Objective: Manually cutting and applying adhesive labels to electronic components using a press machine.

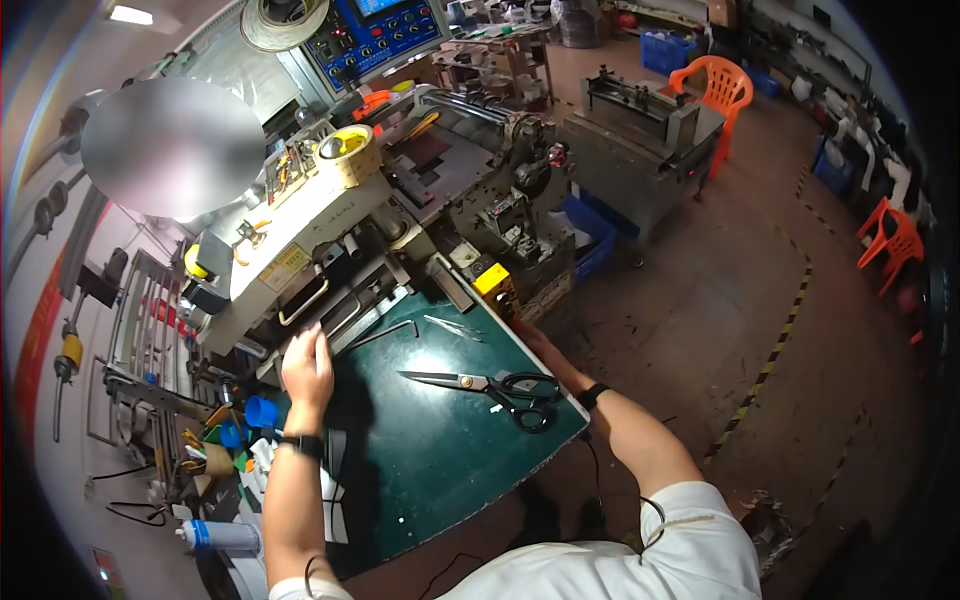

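Observation:
My left hand (307, 368) is at the front of the press-like machine (335, 215), just below its metal loop handle (305, 306). Its fingers are drawn together; whatever they hold, if anything, is hidden. Past the table's right edge, my right hand (534, 343) reaches down beside a yellow-and-black control box (492, 280), its fingers mostly out of sight. Large black-handled scissors (470, 382) lie on the green tabletop (430, 450), blades pointing left. Beyond them are an L-shaped hex key (388, 334) and slim silver tweezers (455, 328).
A roll of yellow tape (345, 146) sits on the machine's top. Blue cups (260, 411) and papers crowd the table's left side. A blue crate (590, 235) stands on the floor beyond the table, with an orange chair (720, 90) farther back.

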`<state>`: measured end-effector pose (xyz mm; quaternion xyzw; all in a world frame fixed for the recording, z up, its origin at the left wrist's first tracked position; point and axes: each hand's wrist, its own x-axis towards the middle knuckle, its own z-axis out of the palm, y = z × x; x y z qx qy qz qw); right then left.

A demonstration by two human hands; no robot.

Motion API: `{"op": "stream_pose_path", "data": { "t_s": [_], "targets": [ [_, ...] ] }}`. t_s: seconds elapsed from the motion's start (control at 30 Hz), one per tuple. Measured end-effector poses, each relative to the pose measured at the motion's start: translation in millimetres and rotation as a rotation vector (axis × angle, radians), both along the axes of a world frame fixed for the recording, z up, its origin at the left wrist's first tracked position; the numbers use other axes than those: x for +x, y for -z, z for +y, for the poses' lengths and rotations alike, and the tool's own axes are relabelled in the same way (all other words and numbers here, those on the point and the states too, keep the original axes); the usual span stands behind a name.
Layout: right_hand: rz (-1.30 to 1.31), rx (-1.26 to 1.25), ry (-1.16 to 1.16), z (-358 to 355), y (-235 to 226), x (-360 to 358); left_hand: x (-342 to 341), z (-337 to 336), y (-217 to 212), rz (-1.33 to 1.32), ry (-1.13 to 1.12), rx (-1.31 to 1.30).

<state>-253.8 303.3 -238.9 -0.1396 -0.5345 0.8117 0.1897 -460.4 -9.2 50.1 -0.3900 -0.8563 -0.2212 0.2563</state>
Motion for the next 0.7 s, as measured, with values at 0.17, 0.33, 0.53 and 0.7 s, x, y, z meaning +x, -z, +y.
{"op": "stream_pose_path", "data": {
  "t_s": [0.17,0.33,0.53,0.7],
  "targets": [
    [0.108,-0.102,0.093,-3.6,62.5,-36.6,127.8,-120.4,2.1,-0.225,0.061,-0.053],
    [0.125,0.002,0.023,-34.6,48.7,-98.8,221.8,-238.6,41.9,-0.215,-0.348,-0.06],
    [0.068,0.198,-0.012,-39.0,48.7,-109.4,242.3,-242.6,67.6,-0.156,-0.492,-0.075],
    [0.005,0.347,0.033,-22.3,61.8,-90.8,235.9,-230.2,62.9,-0.141,-0.537,-0.127]
  ]
}}
